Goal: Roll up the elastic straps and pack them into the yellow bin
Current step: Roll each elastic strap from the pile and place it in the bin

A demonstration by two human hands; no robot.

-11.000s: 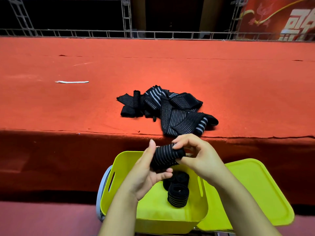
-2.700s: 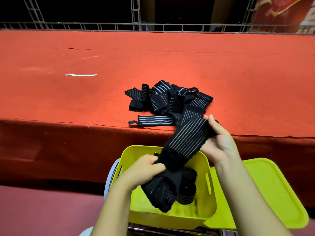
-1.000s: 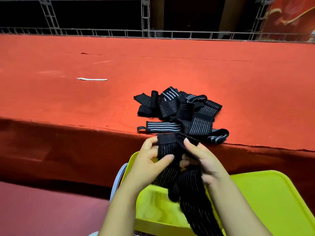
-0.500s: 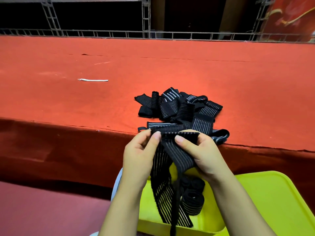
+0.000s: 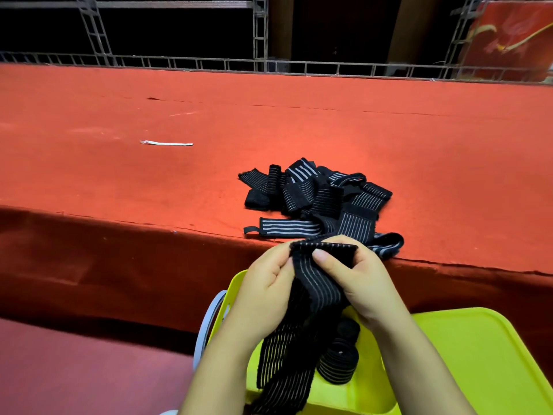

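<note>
Hands, left & right, now pinch black striped elastic strap flat at its top end over yellow plastic bin; we've squared it, rolling starts next.

Strap: black woven elastic cloth with thin pale stripes, matt, ribbed; I pinch its top edge with my left hand and right hand.
Pile: the same striped elastic cloth, matt, edges a little fuzzy.
Rolls: the same cloth, wound tight, matt.
Bin: yellow plastic, smooth, with light gloss.
Lid: yellow plastic, smooth.
Table cover: red felt-like cloth, matt, a little rough.
Truss: grey metal, dull.
</note>
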